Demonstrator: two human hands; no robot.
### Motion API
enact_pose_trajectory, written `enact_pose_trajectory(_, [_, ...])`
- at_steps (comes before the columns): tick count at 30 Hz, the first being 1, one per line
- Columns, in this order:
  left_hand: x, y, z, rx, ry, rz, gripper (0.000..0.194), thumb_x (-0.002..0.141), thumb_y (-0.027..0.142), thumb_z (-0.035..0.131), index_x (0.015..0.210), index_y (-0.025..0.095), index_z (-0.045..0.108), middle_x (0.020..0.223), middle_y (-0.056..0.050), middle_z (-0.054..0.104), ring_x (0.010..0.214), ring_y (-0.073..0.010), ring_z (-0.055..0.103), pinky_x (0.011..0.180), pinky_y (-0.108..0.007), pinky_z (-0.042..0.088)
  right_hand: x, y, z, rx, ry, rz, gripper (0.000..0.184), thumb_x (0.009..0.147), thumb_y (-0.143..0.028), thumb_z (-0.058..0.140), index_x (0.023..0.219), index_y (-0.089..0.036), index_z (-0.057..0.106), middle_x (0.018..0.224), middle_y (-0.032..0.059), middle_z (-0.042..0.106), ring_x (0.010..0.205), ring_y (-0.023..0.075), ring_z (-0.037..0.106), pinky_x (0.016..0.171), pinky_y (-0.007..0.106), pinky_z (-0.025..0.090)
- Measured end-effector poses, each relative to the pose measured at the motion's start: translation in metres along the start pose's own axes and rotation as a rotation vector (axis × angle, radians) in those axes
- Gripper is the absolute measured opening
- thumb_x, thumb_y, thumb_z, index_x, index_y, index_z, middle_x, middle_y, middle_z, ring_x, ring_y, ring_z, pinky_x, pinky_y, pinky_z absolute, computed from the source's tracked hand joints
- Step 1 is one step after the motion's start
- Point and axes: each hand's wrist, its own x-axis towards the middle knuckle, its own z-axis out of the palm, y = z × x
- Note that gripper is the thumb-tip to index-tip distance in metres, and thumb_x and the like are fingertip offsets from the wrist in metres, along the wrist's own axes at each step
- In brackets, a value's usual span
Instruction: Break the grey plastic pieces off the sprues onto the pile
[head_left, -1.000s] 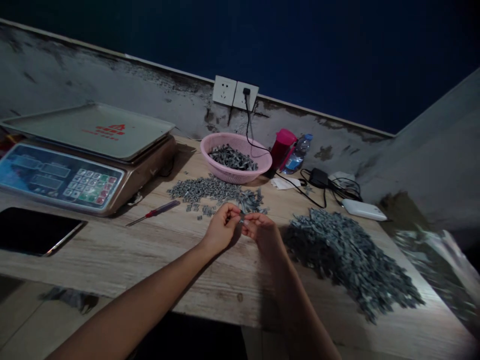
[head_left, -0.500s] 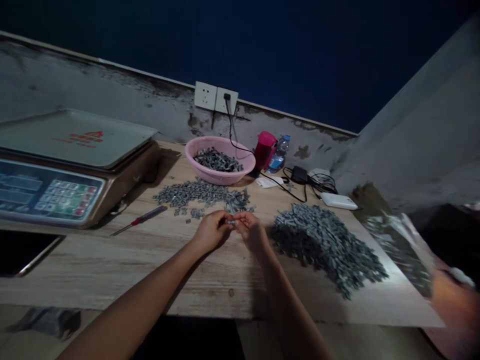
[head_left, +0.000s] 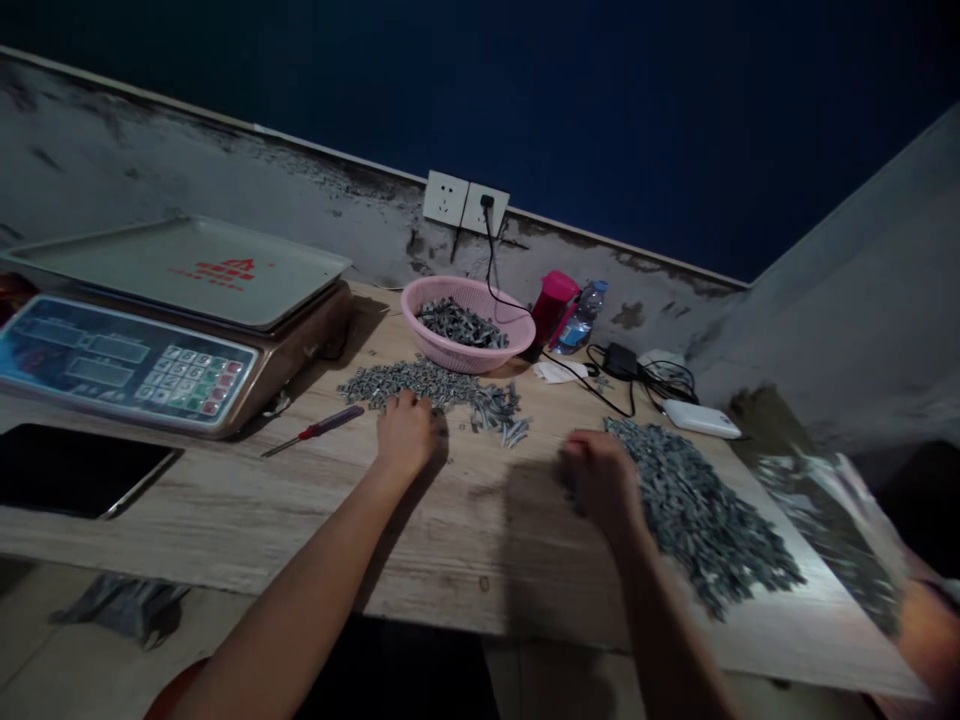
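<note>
My left hand (head_left: 406,431) rests on the near edge of a small spread of grey metal parts (head_left: 435,385). Its fingers bend down into the parts and are hidden behind the back of the hand. My right hand (head_left: 599,481) sits at the left edge of a large heap of the same grey parts (head_left: 697,510). Its fingers are curled closed against the heap, and what they grip is hidden. Bare wooden tabletop (head_left: 495,500) lies between the two hands.
A pink basket (head_left: 469,322) holding grey parts stands behind the small spread. A weighing scale (head_left: 172,300) is at the left, with a red-handled screwdriver (head_left: 315,429) and a dark phone (head_left: 71,470) near it. A pink cup (head_left: 553,303), a water bottle (head_left: 580,315), a charger with cables (head_left: 637,368) and a white box (head_left: 702,419) stand by the wall.
My hands were pinched together over a small part at the table's middle. They have separated: the left went to the small spread, the right to the large heap.
</note>
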Motion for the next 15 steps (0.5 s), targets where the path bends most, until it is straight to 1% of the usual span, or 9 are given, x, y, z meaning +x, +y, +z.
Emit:
enact_pose_trajectory(1, [-0.002, 0.002, 0.001, -0.004, -0.017, 0.050, 0.023, 0.077, 0.018, 0.050, 0.095, 0.015, 0.064, 0.102, -0.012, 0.057, 0.097, -0.0282, 0.050, 0.081, -0.038, 0.041, 0.003, -0.019, 0.015, 0.073, -0.126, -0.117, 0.022, 0.082, -0.021, 0.044, 0.084, -0.016, 0.065, 0.083, 0.0095, 0.064, 0.081, 0.0208, 0.056, 0.075, 0.030, 0.043])
enact_pose_trajectory(2, [-0.003, 0.004, 0.003, -0.006, -0.036, 0.110, 0.024, 0.078, 0.017, 0.050, 0.097, 0.016, 0.064, 0.104, -0.011, 0.057, 0.098, -0.0273, 0.049, 0.082, -0.037, 0.040, 0.007, -0.038, 0.031, 0.109, -0.203, -0.194, 0.021, 0.081, -0.016, 0.045, 0.086, -0.015, 0.066, 0.085, 0.0095, 0.065, 0.083, 0.0201, 0.056, 0.079, 0.029, 0.042])
enact_pose_trajectory(4, [-0.006, 0.009, 0.006, -0.004, -0.072, 0.212, 0.025, 0.079, 0.016, 0.046, 0.098, 0.016, 0.063, 0.106, -0.010, 0.056, 0.100, -0.0256, 0.047, 0.084, -0.036, 0.039, 0.015, -0.070, 0.057, 0.086, -0.271, -0.236, 0.022, 0.078, -0.012, 0.050, 0.094, -0.014, 0.065, 0.093, 0.0105, 0.063, 0.091, 0.0215, 0.054, 0.084, 0.029, 0.041])
enact_pose_trajectory(6, [-0.007, 0.011, 0.010, 0.014, -0.097, 0.234, 0.024, 0.081, 0.015, 0.043, 0.096, 0.015, 0.062, 0.107, -0.010, 0.056, 0.100, -0.0256, 0.046, 0.083, -0.037, 0.039, 0.022, -0.088, 0.073, -0.001, -0.304, -0.192, 0.021, 0.078, -0.013, 0.053, 0.096, -0.014, 0.065, 0.097, 0.0116, 0.062, 0.094, 0.0234, 0.053, 0.084, 0.030, 0.040])
enact_pose_trajectory(9, [-0.007, 0.013, 0.015, 0.040, -0.130, 0.203, 0.024, 0.082, 0.015, 0.041, 0.092, 0.013, 0.063, 0.106, -0.012, 0.056, 0.100, -0.0261, 0.046, 0.082, -0.037, 0.038, 0.028, -0.097, 0.083, -0.072, -0.326, -0.115, 0.015, 0.080, -0.018, 0.055, 0.089, -0.014, 0.066, 0.096, 0.0131, 0.061, 0.092, 0.0248, 0.052, 0.082, 0.032, 0.040])
enact_pose_trajectory(11, [-0.006, 0.012, 0.016, 0.039, -0.138, 0.187, 0.024, 0.082, 0.014, 0.040, 0.091, 0.013, 0.063, 0.103, -0.012, 0.057, 0.099, -0.0257, 0.047, 0.082, -0.037, 0.037, 0.030, -0.095, 0.085, -0.064, -0.324, -0.110, 0.014, 0.082, -0.017, 0.052, 0.085, -0.014, 0.065, 0.093, 0.0132, 0.061, 0.089, 0.0248, 0.052, 0.080, 0.033, 0.040])
enact_pose_trajectory(13, [-0.005, 0.012, 0.017, 0.040, -0.120, 0.170, 0.024, 0.082, 0.014, 0.041, 0.090, 0.013, 0.063, 0.102, -0.012, 0.058, 0.100, -0.0265, 0.047, 0.081, -0.038, 0.037, 0.030, -0.092, 0.085, -0.056, -0.315, -0.123, 0.018, 0.083, -0.014, 0.046, 0.082, -0.014, 0.064, 0.090, 0.0132, 0.061, 0.087, 0.0244, 0.052, 0.079, 0.034, 0.040])
enact_pose_trajectory(15, [-0.005, 0.011, 0.018, 0.027, -0.082, 0.167, 0.022, 0.081, 0.014, 0.043, 0.089, 0.014, 0.064, 0.101, -0.013, 0.059, 0.101, -0.0279, 0.046, 0.080, -0.039, 0.037, 0.028, -0.086, 0.084, 0.017, -0.262, -0.110, 0.020, 0.083, -0.012, 0.043, 0.079, -0.015, 0.063, 0.085, 0.0130, 0.060, 0.083, 0.0236, 0.053, 0.078, 0.034, 0.041])
